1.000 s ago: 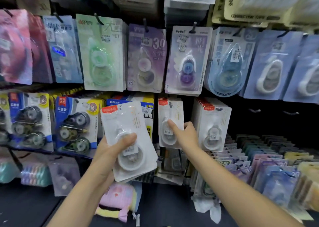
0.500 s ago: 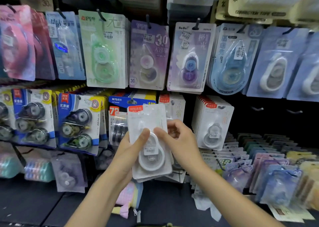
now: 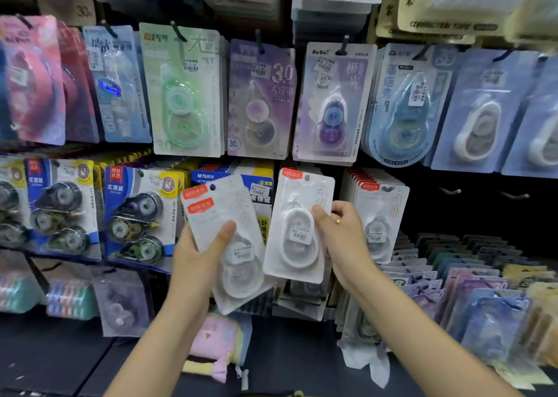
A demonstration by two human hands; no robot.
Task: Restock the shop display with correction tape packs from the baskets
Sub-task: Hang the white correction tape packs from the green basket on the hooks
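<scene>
While the left hand gripped a tilted stack of white correction tape packs, thumb across the front, the right hand pinched a single white pack. That pack stood upright before the display's lower row, just left of the hanging white packs.

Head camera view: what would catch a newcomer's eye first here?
Two bare arms reach up the middle: the left hand holds a small stack of white packs, while the right hand pinches a single white pack against the display. Behind them hangs a wall of pastel packs, a green pack brightest in the upper row.
</scene>
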